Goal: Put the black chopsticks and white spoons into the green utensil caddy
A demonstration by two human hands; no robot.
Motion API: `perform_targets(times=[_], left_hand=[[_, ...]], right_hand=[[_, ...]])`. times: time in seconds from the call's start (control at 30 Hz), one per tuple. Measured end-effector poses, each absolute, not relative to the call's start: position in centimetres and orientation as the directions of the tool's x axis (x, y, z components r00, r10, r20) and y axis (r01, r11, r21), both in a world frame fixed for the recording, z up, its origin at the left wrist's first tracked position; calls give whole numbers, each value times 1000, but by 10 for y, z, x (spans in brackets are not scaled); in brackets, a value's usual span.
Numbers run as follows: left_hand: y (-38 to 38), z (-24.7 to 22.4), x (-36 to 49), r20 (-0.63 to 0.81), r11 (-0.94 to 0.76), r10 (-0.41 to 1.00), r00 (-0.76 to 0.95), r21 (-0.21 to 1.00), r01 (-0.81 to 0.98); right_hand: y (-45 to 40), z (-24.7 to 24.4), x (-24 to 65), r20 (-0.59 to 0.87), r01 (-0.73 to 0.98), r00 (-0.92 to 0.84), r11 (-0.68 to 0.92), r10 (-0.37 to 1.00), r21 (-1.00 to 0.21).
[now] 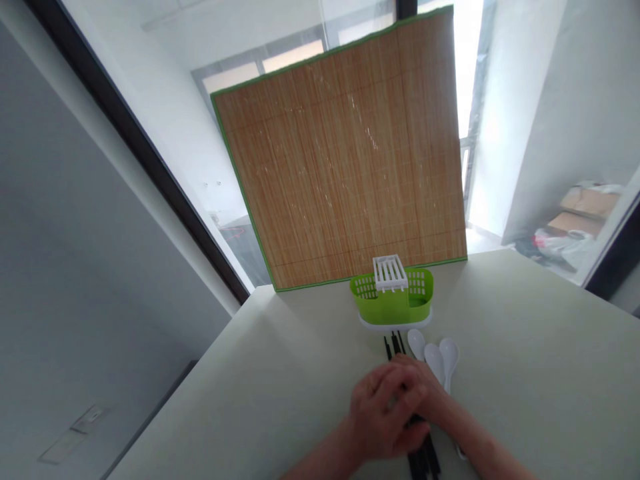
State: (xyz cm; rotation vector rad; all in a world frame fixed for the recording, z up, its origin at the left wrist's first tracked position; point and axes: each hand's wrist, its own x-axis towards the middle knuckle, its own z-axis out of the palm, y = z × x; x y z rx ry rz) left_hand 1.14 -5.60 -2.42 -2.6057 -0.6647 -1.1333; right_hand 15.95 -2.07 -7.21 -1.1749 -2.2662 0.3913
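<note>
My left hand (387,413) is over the black chopsticks (425,457), its fingers curled in; whatever they may hold is hidden. Just beyond it, my right hand (417,381) reaches in from the right and crosses over the chopsticks, with its fingers mostly hidden behind the left hand. The chopsticks' thin ends stick out past both hands toward the basket. Beside the right hand lie white spoons, one (415,343) at the left, one (435,361) in the middle and one (449,353) at the right. The right forearm passes over their handles.
A green basket (385,310) with a white base and a white slatted rack (390,273) on top stands beyond the spoons. Behind it a bamboo mat (350,167) with green edging leans upright against the glass. All rest on a pale table (280,360).
</note>
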Motion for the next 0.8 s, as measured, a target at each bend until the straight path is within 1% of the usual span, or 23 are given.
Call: perform_targets(times=[0.07, 0.13, 0.2, 0.3, 0.4, 0.5, 0.6, 0.7, 0.73, 0.8], left_hand=[[-76, -60, 10, 665, -934, 202, 719, -89, 345], [-89, -87, 14, 547, -954, 183, 817, -102, 282], [-93, -103, 20, 453, -958, 192, 871, -106, 266], [-87, -106, 23, 402, -953, 190, 896, -143, 266], [-75, -94, 18, 368, -938, 242, 898, -147, 313], [-67, -82, 12, 331, -932, 302, 894, -95, 349], [-64, -76, 10, 339, -941, 309, 889, -29, 338], [-62, -72, 9, 427, -949, 305, 851, 69, 306], [-59, -70, 9, 470, -940, 336, 816, 115, 321], [-49, -65, 8, 541, -881, 467, 700, 217, 421]], right_hand=[[-20, -70, 160, 381, 678, -427, 569, 820, -464], [-21, -67, 161, 413, 715, -389, 553, 823, -428], [-22, -65, 163, 410, 746, -377, 535, 831, -397], [-24, -65, 165, 374, 758, -386, 521, 843, -393], [-23, -66, 167, 362, 751, -379, 512, 852, -417], [-21, -67, 167, 357, 745, -367, 501, 859, -441], [-20, -67, 167, 356, 739, -364, 500, 861, -452], [-20, -68, 168, 362, 753, -352, 491, 863, -438], [-20, -68, 169, 367, 770, -341, 481, 866, -419], [-20, -67, 171, 371, 821, -309, 442, 876, -360]])
